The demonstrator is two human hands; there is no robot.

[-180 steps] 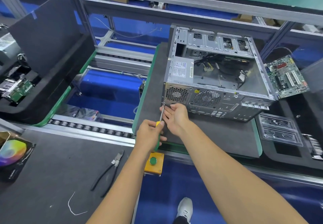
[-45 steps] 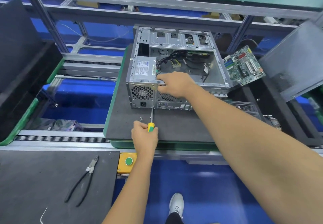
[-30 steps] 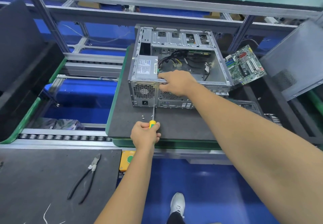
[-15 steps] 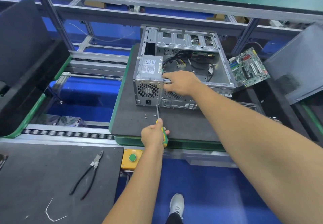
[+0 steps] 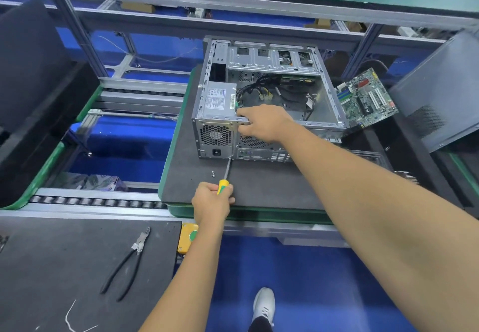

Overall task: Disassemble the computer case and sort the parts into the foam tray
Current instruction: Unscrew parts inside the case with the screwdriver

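Note:
An open grey computer case (image 5: 321,103) lies on its side on a dark mat (image 5: 259,189), rear panel toward me. Its power supply (image 5: 217,103) sits in the near left corner, cables beside it. My left hand (image 5: 211,202) grips the yellow-green handle of a screwdriver (image 5: 225,176), whose tip meets the bottom edge of the rear panel under the power supply. My right hand (image 5: 264,124) grips the case's top rear edge beside the power supply. Two loose screws (image 5: 213,173) lie on the mat next to the shaft.
A green motherboard (image 5: 365,98) leans in the black foam tray (image 5: 420,160) at right, next to a grey side panel (image 5: 440,90). Pliers (image 5: 127,259) lie on the near grey mat. A yellow box with a green button (image 5: 189,235) sits below the conveyor rollers. More black foam stands at left.
Over six seconds my right hand left the lower rear corner and took the case's top rear edge. In the last half second my left hand holding the screwdriver moved slightly; the tip stays at the panel's bottom edge.

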